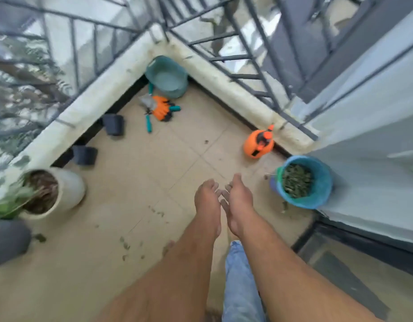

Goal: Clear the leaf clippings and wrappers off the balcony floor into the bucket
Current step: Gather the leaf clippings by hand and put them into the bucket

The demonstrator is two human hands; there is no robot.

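A blue bucket [317, 196] stands on the tiled floor at the right, by the wall, filled with green leaf clippings [296, 183]. A few small clipping scraps [125, 246] lie scattered on the floor at lower left of my arms. My left hand [206, 201] and my right hand [238, 201] are held out side by side above the floor, left of the bucket, fingertips nearly touching. Both look empty, fingers loosely extended. No wrappers show.
A teal basin [168, 76] sits in the far corner, with orange gloves and teal-handled tools [160, 108] before it. Two black pots [113, 124] [84, 154] line the left parapet. A white planter [52, 191] stands left, an orange sprayer [259, 144] right. Railings surround the balcony.
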